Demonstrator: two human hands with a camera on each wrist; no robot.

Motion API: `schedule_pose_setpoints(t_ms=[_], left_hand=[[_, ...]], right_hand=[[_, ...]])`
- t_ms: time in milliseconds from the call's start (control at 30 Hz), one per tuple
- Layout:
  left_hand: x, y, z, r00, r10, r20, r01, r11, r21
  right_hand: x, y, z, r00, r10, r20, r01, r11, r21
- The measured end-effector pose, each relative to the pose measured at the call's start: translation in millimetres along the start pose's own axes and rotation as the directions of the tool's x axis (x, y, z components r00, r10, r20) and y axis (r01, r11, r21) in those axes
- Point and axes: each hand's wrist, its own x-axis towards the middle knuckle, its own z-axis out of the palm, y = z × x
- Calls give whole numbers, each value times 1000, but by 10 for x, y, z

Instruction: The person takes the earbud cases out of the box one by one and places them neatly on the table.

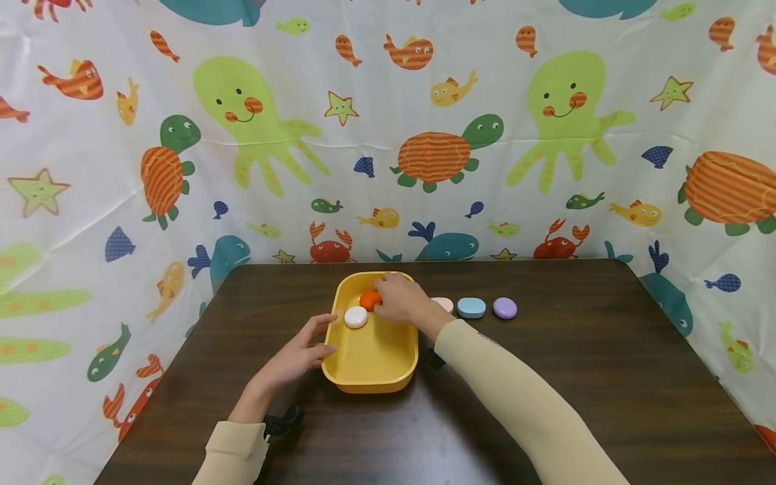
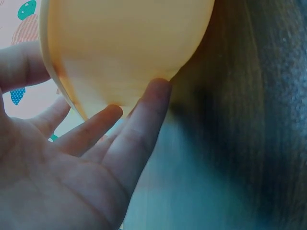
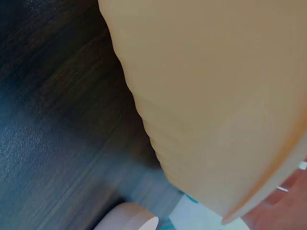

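A yellow tray (image 1: 372, 364) with raised walls stands on the table, a round white piece (image 1: 356, 317) lying inside it. My left hand (image 1: 294, 357) touches the tray's left side; in the left wrist view, fairly straight fingers (image 2: 139, 134) rest against the outer wall. My right hand (image 1: 401, 298) reaches over the right wall into the tray's far part. Its fingers hold a rounded orange piece (image 1: 370, 300) beside the white one, partly hidden by the hand. The tray's outer wall (image 3: 206, 96) fills much of the right wrist view, with part of the right hand at its lower right.
Right of the tray, a pale pink piece (image 1: 444, 304), a light blue oval piece (image 1: 471, 308) and a purple round piece (image 1: 504, 308) lie in a row on the dark wooden table (image 1: 576, 377). A curtain (image 1: 376, 87) printed with sea animals hangs behind the table.
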Motion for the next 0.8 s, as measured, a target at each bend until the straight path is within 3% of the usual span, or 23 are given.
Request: schedule_pose_setpoints(t_ms=[333, 800], left_hand=[[-17, 0, 16, 999, 45, 18, -45, 999, -24], [-32, 18, 17, 1000, 10, -8, -10, 1000, 6]], right_hand=[[61, -28, 111, 999, 26, 44, -25, 999, -28], [99, -82, 145, 992, 79, 97, -76, 997, -31]])
